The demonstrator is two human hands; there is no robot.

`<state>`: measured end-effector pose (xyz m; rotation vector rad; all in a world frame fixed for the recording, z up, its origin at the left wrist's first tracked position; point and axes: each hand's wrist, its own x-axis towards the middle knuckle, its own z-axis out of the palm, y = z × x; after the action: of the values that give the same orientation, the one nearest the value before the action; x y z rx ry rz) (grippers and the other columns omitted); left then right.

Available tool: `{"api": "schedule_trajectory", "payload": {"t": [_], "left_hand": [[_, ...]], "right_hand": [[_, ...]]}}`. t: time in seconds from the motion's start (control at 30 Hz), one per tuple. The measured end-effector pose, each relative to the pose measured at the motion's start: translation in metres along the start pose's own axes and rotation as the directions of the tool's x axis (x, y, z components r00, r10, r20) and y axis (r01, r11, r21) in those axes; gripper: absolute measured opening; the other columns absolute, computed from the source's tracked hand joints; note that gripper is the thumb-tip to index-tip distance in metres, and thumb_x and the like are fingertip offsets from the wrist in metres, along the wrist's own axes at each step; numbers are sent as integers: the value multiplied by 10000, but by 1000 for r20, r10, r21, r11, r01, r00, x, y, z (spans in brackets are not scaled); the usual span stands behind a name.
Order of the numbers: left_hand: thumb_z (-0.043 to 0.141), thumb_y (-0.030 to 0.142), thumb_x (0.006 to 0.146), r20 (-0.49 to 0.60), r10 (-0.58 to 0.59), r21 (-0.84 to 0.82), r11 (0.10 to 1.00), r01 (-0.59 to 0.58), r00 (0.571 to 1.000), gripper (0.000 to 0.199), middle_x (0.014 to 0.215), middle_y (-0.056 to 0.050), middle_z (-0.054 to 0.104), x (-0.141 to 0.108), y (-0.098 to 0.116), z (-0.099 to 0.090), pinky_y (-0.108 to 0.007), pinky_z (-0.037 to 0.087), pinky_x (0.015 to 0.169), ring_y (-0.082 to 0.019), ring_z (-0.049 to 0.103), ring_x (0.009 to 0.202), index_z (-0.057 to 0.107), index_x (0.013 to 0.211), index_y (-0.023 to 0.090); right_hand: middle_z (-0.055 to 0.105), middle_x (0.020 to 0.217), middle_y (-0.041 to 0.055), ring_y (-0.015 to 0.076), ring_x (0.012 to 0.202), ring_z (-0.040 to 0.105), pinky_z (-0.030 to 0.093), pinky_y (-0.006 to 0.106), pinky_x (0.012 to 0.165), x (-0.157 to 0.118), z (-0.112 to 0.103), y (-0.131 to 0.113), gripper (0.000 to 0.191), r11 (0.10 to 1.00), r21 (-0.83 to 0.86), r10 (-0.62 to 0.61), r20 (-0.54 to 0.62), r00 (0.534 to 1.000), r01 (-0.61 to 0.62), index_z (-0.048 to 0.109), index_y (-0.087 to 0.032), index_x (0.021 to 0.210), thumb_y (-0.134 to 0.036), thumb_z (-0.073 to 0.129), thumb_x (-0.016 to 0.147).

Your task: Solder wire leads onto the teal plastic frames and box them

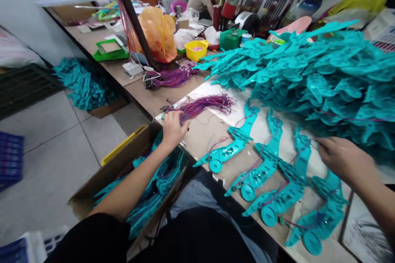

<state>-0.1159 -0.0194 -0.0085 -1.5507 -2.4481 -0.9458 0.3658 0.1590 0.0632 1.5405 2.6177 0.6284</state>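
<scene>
My left hand (173, 129) rests at the near end of a bundle of purple and red wires (206, 104), its fingers bent; whether it grips any wire is unclear. On the right, my right hand (339, 156) is slightly blurred, fingertips pinched beside the upper end of a turquoise plastic part (300, 156); what they hold is too small to make out. Several such parts lie in a row on the table, each with a round disc and thin wires across it. The leftmost part (237, 141) lies nearest the wire bundle.
A large heap of turquoise parts (324, 74) fills the table's right side. Another wire bundle (173, 76) lies behind. Below left stands a cardboard box (89, 189) with more parts. A yellow container (196, 51) and an orange bag (157, 33) are farther back, where a person sits.
</scene>
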Motion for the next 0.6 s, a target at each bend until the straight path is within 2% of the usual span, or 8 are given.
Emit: {"api": "schedule_trajectory", "payload": {"t": [0.03, 0.1, 0.2, 0.27, 0.33, 0.4, 0.5, 0.6], "left_hand": [[562, 442, 916, 18, -68, 67, 996, 66, 998, 416, 1159, -177, 606, 9, -17, 1, -444, 410, 992, -334, 528, 1136, 593, 1187, 128], [586, 509, 887, 76, -135, 174, 977, 120, 988, 525, 1187, -201, 585, 21, -36, 6, -453, 402, 979, -364, 500, 1160, 579, 1231, 113], [611, 516, 866, 151, -138, 277, 956, 92, 979, 558, 1206, -204, 573, 29, -45, 10, -467, 391, 964, -382, 471, 1174, 581, 1255, 116], [598, 469, 883, 183, -114, 311, 949, 53, 976, 489, 1196, -194, 578, 34, -50, 9, -462, 390, 949, -374, 473, 1165, 602, 1238, 132], [574, 434, 902, 209, -94, 324, 946, 22, 973, 424, 1185, -182, 589, 41, -61, 4, -450, 391, 932, -361, 485, 1146, 623, 1215, 153], [555, 415, 915, 219, -92, 336, 942, 13, 971, 399, 1186, -178, 598, 50, -74, -1, -447, 389, 926, -354, 492, 1139, 634, 1215, 163], [536, 414, 928, 208, -116, 331, 943, 42, 971, 398, 1181, -174, 619, 63, -92, -6, -453, 387, 920, -353, 496, 1139, 660, 1217, 170], [494, 406, 952, 208, -138, 263, 961, 81, 968, 363, 1136, -144, 664, 73, -101, -9, -448, 396, 906, -336, 520, 1112, 727, 1142, 202]], "right_hand": [[691, 1193, 158, 281, 1055, 658, 520, 387, 788, 21, -9, -31, 348, 997, 72, -17, -15, 1000, 18, 709, -329, 1109, -291, 431, 903], [682, 1212, 159, 285, 1059, 656, 518, 378, 801, 65, -23, -99, 361, 964, 219, -163, 46, 986, 149, 680, -271, 1190, -291, 452, 911], [667, 1208, 138, 267, 1011, 656, 504, 358, 812, 125, -30, -192, 393, 881, 356, -364, 89, 927, 312, 607, -208, 1288, -285, 425, 949], [653, 1185, 153, 265, 1032, 634, 487, 335, 838, 158, -25, -236, 389, 839, 376, -464, 113, 879, 395, 609, -173, 1283, -307, 487, 938], [629, 1184, 185, 279, 1075, 604, 466, 337, 888, 185, -18, -264, 392, 823, 371, -500, 112, 859, 431, 623, -132, 1262, -301, 529, 921], [599, 1224, 207, 286, 1133, 570, 441, 347, 946, 209, -11, -281, 396, 818, 368, -507, 95, 857, 443, 615, -107, 1276, -258, 514, 924], [582, 1274, 191, 274, 1170, 550, 427, 342, 972, 237, -8, -293, 402, 812, 376, -510, 83, 856, 447, 605, -121, 1298, -194, 484, 921], [637, 1195, 156, 272, 1077, 601, 460, 339, 883, 248, -15, -294, 348, 817, 378, -504, 98, 858, 436, 662, -164, 1217, -209, 516, 904]]}}
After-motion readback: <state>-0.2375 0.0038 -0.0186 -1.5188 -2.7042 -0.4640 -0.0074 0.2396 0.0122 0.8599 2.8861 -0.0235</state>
